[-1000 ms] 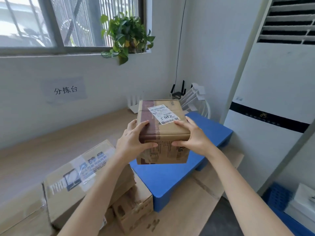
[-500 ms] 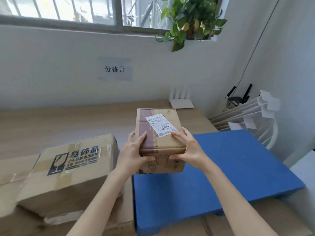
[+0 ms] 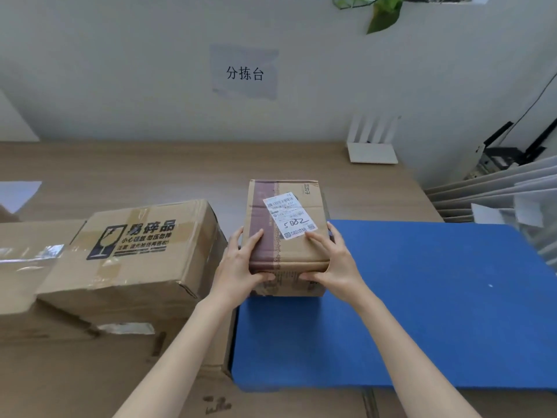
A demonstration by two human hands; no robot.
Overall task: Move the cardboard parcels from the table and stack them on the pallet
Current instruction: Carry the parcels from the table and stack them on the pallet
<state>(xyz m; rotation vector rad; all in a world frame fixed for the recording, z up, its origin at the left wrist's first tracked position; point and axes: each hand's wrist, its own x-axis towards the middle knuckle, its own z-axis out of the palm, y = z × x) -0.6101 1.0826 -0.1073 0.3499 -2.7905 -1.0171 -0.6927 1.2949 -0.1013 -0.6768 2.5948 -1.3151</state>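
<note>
A: Colours on the small parcel (image 3: 286, 254)?
B: Brown cardboard. Maroon tape stripe (image 3: 263, 218) on top. White label (image 3: 291, 215), black barcode and handwriting.
A: Pallet (image 3: 422, 312)?
B: Plain blue.
A: Rest?
B: Large box (image 3: 135, 267) tan, black glass icon and characters. Table (image 3: 150, 170) light wood grain. Router (image 3: 372, 152) white. Leaves (image 3: 384, 13) green.

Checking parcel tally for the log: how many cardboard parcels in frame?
3. Small labelled parcel gripped by left hand and right hand at the far-left corner of the blue pallet; fragile-marked box left of it; taped box at far left. Cardboard beneath may be more.
</note>
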